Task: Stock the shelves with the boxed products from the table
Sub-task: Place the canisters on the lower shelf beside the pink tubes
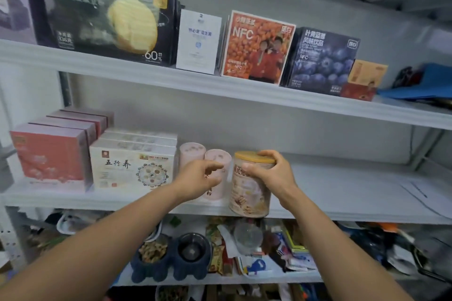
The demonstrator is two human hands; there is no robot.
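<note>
On the middle shelf [342, 178], near its front edge, stands a round tin [249, 193] with a yellow lid. The right hand [271, 171] grips it from the right, fingers curled over the lid's rim and thumb against the side. Just to its left are two pink tubs [219, 156], one behind the other. The left hand [198, 178] is at the nearer tub with its fingers curled; whether it actually grips the tub cannot be told. Both forearms reach up and forward from below, wrists close together.

Left of the tubs sit three cream boxes [132, 166] in a row front to back, and beside them a row of at least three pink boxes [51, 154]. A sheet of paper [425, 193] lies at the shelf's right end.

On the top shelf [146, 71] stand a large black box [97, 14], one white box [199, 41], an orange box [256, 44] and a dark blue box [320, 61].

On the cluttered bottom shelf, a dark double feeding bowl [146, 273] holds brown bits in its left well and a steel dish in its right.
</note>
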